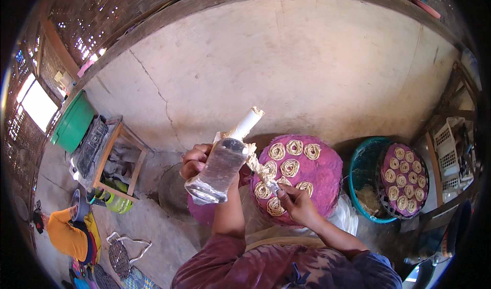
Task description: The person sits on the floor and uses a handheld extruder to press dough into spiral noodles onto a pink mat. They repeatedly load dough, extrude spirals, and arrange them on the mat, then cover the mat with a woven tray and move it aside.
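Observation:
My left hand (196,161) is wrapped around a boxy, silvery dough press (219,170), held tilted in the air. From its top sticks a white tube (246,123) smeared with dough at the end. My right hand (300,205) grips a narrow spatula-like tool (274,187), its exact kind hidden by clinging dough. Pale sticky dough (254,162) stretches from that tool to the press's side. Below lies a round purple tray (327,181) bearing several coiled dough nests (290,168). The fingers of my left hand are partly hidden behind the press.
To the right, a teal basin (355,172) has a second round tray (387,191) of dough coils at its rim. A wooden stand (113,146) and green tub (74,123) are at the left. A person in an orange top (67,237) sits lower left. A wall (286,59) rises ahead.

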Demonstrator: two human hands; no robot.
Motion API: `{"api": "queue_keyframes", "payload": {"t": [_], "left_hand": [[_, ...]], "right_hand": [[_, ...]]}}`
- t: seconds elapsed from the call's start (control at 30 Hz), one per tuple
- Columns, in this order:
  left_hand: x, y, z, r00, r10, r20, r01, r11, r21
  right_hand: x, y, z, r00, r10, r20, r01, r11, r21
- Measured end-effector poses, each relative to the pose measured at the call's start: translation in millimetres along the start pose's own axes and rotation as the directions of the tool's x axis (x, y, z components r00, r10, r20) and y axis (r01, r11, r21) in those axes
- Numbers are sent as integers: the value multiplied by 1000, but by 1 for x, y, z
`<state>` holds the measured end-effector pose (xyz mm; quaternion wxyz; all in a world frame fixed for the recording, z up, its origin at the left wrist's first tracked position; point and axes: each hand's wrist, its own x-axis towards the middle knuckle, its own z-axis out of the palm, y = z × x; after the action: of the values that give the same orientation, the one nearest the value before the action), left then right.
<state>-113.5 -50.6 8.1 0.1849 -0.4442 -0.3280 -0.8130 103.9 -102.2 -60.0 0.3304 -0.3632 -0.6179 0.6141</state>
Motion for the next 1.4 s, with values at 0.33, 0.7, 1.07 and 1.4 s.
{"api": "queue_keyframes", "payload": {"t": [0.33,0.7,1.07,1.4], "left_hand": [[28,-24,-9,915,126,383,-221,951,216],[32,11,41,438,-78,896,-429,857,284],[24,-22,13,550,-360,753,-264,781,566],[12,4,52,609,-352,711,-237,774,587]], "right_hand": [[-26,-109,-114,992,-123,-26,86,816,-571],[21,-193,-107,829,-378,411,349,-224,-910],[-19,-177,-113,790,-570,228,256,-31,-966],[11,-60,-55,816,-578,2,475,668,-573]]}}
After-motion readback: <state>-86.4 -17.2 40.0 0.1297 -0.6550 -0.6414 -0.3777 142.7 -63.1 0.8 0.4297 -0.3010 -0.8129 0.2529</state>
